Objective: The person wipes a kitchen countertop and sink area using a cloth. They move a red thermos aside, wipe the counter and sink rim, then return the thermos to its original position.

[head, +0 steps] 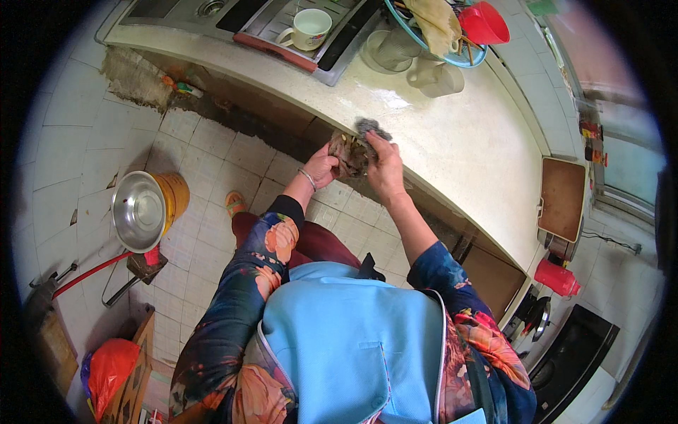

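Note:
My left hand [321, 168] grips a crumpled brownish cloth or bag [349, 155] just below the countertop's front edge. Small light scraps show in its folds; what exactly it is made of, I cannot tell. Between the fingers of my right hand [386, 168] is a grey wad [371, 127], either steel wool or a dark rag, which overlaps the edge of the pale countertop [466, 143]. Both hands are close together, the right one partly over the brownish bundle.
A white mug [311, 29] stands on the metal sink drainer. Glass cups [394, 50], a beige mug [437, 78] and a blue basket [479, 57] holding a red cup [484, 22] are at the counter's back. On the floor side, a metal basin [139, 212] rests against a yellow bucket [175, 199].

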